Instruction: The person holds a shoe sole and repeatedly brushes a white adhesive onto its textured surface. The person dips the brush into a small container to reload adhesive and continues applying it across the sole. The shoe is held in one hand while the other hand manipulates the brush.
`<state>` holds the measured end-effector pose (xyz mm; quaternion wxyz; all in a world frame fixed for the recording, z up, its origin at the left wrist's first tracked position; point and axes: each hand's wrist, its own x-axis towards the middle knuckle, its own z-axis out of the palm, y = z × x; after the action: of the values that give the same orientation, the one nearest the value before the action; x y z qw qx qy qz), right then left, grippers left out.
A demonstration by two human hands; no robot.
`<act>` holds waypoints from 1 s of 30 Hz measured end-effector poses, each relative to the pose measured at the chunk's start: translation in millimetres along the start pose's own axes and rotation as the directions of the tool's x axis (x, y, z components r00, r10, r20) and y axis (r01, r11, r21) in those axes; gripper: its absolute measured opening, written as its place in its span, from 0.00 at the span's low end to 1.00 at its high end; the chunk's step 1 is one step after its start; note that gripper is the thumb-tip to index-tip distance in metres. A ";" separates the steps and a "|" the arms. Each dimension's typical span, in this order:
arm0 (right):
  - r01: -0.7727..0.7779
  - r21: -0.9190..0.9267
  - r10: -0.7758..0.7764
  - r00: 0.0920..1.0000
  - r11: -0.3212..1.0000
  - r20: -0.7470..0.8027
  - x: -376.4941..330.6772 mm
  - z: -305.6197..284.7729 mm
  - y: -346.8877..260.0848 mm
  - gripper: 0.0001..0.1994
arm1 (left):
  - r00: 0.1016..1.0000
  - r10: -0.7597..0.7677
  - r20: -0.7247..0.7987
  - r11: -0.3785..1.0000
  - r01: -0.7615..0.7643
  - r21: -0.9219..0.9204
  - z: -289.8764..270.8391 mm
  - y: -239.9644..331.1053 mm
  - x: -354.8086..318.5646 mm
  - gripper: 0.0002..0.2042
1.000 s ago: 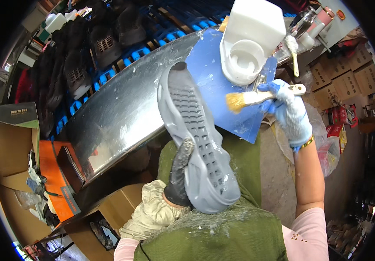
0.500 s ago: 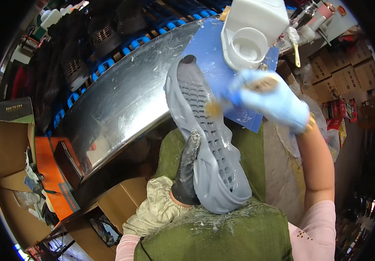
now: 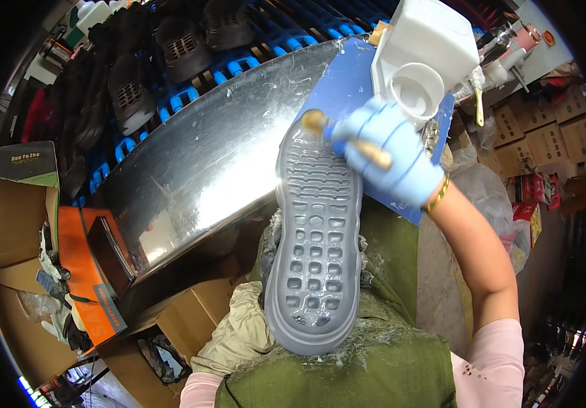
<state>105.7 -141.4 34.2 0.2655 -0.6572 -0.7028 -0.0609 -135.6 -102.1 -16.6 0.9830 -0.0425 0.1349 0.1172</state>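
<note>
Apron: dark green cloth apron (image 3: 347,381) across the lap, flecked with pale residue; the sole's near end lies over it, though whether it rests there I cannot tell.
Sole: long grey moulded shoe sole (image 3: 316,212) with a raised rim and rows of square pockets, its cavity facing up, its far end reaching over the table's edge.
Left hand: in a black, residue-crusted glove (image 3: 270,248), mostly hidden beneath the sole; bits show at both sides, so it seems to cradle the middle from below.
Sole's handling: probably light, springy and a little bendable, hardly fragile; the glossy film inside looks wet, so likely slick or tacky.
Best hold: outer sidewalls at the middle, or underneath, fingers clear of the wet pockets; a hold at one end alone might let the other sag.
Right hand: in a light blue knitted glove (image 3: 389,151), closed round the brush above the sole's far right side.
Brush: wooden-handled brush with tawny bristles (image 3: 314,122), its head over the sole's far end; contact is unclear.
Table: shiny curved metal table (image 3: 218,156), far left of the sole.
Sheet: flat blue sheet (image 3: 337,85) on its right part.
Container: white plastic container with a round, open cup (image 3: 436,44), standing on the sheet, far right.
</note>
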 end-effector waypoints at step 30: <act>-0.414 0.640 0.576 0.815 0.647 -0.056 -35.0 -75.0 -27.2 0.07 | 0.973 -0.191 0.130 0.962 0.160 0.219 -10.6 5.2 13.1 0.26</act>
<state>101.5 -208.6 89.3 0.5539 -0.6921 -0.4355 0.1568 -127.3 -95.4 -30.7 0.9959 0.0574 0.0676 0.0174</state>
